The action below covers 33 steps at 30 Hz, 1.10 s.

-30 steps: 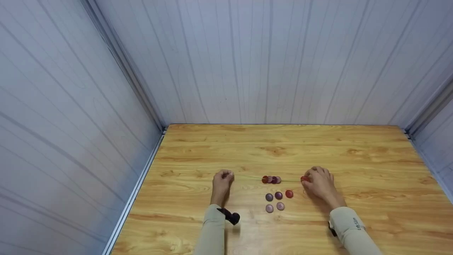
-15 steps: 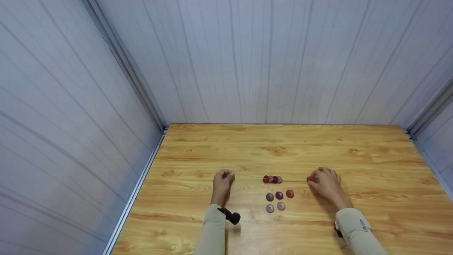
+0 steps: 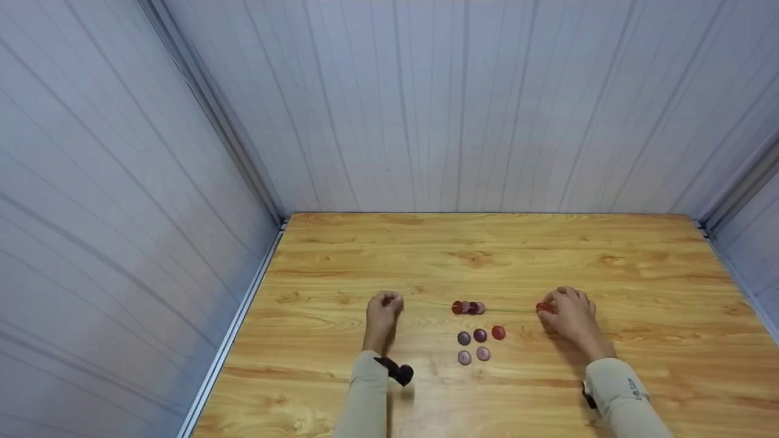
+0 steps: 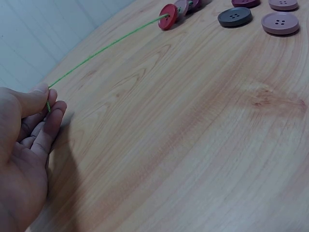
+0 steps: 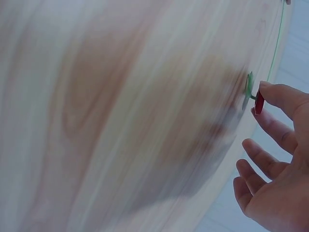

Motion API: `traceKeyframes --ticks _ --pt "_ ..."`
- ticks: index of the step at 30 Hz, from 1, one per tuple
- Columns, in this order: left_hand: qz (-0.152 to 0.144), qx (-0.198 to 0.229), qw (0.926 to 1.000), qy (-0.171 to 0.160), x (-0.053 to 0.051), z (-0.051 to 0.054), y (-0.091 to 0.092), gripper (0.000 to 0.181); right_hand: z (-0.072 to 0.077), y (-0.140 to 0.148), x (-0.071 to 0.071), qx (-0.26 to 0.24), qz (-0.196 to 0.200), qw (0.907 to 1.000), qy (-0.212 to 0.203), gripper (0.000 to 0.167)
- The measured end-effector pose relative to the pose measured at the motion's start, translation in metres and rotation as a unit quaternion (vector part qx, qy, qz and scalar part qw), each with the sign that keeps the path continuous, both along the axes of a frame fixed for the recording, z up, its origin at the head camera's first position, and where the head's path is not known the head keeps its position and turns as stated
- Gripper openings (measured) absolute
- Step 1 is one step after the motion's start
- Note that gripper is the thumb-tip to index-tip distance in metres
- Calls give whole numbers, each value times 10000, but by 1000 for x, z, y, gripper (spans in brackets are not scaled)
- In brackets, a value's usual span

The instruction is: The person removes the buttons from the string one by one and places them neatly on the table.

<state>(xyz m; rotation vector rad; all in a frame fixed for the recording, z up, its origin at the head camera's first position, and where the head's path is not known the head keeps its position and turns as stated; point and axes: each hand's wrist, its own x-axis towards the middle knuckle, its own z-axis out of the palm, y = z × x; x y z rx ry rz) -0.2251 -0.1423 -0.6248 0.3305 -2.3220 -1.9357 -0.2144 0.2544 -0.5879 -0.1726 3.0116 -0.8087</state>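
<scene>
In the head view a green string (image 3: 511, 310) runs taut between the hands. The left hand (image 3: 380, 316) pinches its left end between thumb and finger, with a short tail (image 4: 49, 107) hanging below in the left wrist view. Several threaded buttons (image 3: 468, 308) stand bunched midway on the string, a red one (image 4: 167, 17) leftmost. The right hand (image 3: 572, 316) pinches a red button (image 5: 259, 103) by its edge, with thumb and forefinger. A green knot or loop (image 5: 249, 84) sticks out of that button's face. The other right fingers are loosely bent.
Nearer the person, several loose buttons lie flat on the wooden table (image 3: 475, 255): a dark grey one (image 4: 234, 17), a purple one (image 3: 480, 335), a red one (image 3: 498, 333) and pale mauve ones (image 3: 464, 358). White panel walls (image 3: 487, 121) enclose the table's back and sides.
The right hand has moved to the right with the red button, widening the gap to the bunched buttons. The left hand and the loose buttons look unmoved.
</scene>
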Motion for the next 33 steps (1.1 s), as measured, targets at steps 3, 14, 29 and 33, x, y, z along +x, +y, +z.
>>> traceKeyframes --ticks 3,14,29,33 --pt "21 19 10000 42 0 0 0 11 0 4 0 5 -44 10000 5 28" --pt "-8 5 9999 -169 0 2 0 13 0 16 5 39 -120 9999 -54 30" --pt "39 -41 9999 -156 -2 2 0 13 -1 25 8 -29 -287 9995 -101 29" --pt "37 -101 9998 -148 -2 1 0 12 -1 26 9 -51 -314 9995 -46 28"
